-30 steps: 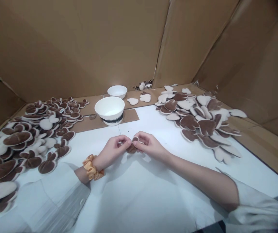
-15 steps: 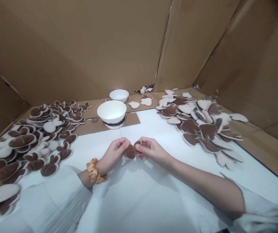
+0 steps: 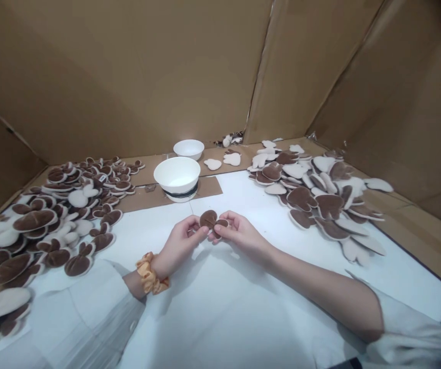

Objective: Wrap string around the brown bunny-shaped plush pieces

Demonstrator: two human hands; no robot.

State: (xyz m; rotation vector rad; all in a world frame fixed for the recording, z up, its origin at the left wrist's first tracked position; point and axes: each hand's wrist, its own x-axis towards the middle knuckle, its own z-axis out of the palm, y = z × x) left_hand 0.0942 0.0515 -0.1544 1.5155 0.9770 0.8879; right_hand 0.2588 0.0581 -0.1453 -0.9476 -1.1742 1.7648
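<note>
A small brown plush piece (image 3: 208,219) with a pale edge is held between both hands above the white table. My left hand (image 3: 184,240), with an orange scrunchie at the wrist, pinches its left side between thumb and fingers. On the right side, my right hand (image 3: 241,236) grips the piece's smaller lobe, thumb on top. The fingers behind the piece are partly hidden. Just beyond the hands stands a white bowl (image 3: 177,175) with a dark band around its base.
A second white bowl (image 3: 188,149) is behind the first. Brown and white bunny-shaped pieces (image 3: 35,220) are heaped at left. Larger brown and white pieces (image 3: 301,199) form a pile at right. Two pale pieces (image 3: 213,164) rest near the cardboard wall (image 3: 128,77).
The plush piece has been turned, its larger brown lobe now higher, above the thumbs. Both hands have shifted slightly and still hold it.
</note>
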